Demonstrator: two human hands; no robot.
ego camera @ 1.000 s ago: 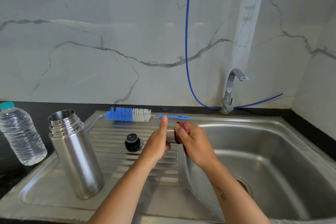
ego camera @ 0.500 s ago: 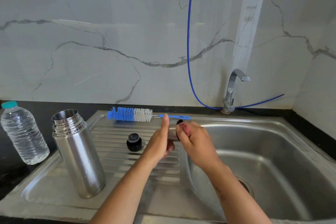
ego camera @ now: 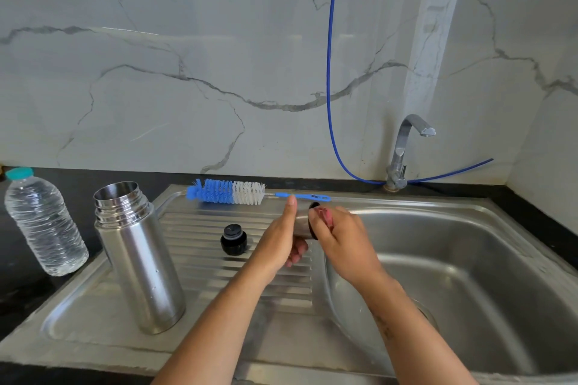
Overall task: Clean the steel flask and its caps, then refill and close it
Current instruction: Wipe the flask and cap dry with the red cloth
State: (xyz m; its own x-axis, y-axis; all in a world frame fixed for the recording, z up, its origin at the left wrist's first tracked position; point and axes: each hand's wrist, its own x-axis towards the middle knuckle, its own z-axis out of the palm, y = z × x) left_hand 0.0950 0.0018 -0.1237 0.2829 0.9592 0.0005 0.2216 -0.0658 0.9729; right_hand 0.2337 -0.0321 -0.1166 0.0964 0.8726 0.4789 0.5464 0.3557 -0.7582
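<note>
The open steel flask (ego camera: pixel 137 259) stands upright on the sink's drainboard (ego camera: pixel 200 284) at the left. A small black inner cap (ego camera: pixel 233 240) sits on the ribbed drainboard beside it. My left hand (ego camera: pixel 280 241) grips the steel outer cap (ego camera: pixel 302 223), held on its side above the basin's left edge, thumb straight up. My right hand (ego camera: pixel 341 242) holds a pink scrubber (ego camera: pixel 323 216) pressed into the cap's dark open end. Most of the cap is hidden by both hands.
A blue and white bottle brush (ego camera: pixel 228 191) lies along the sink's back rim. A plastic water bottle (ego camera: pixel 40 222) with a teal lid stands on the black counter at far left. The tap (ego camera: pixel 403 153) and a blue hose (ego camera: pixel 331 78) are behind the basin (ego camera: pixel 469 275).
Both hands keep hold of the cap and scrubber at the same spot; my right hand has shifted slightly at the cap's mouth. The flask, small cap and brush have not moved.
</note>
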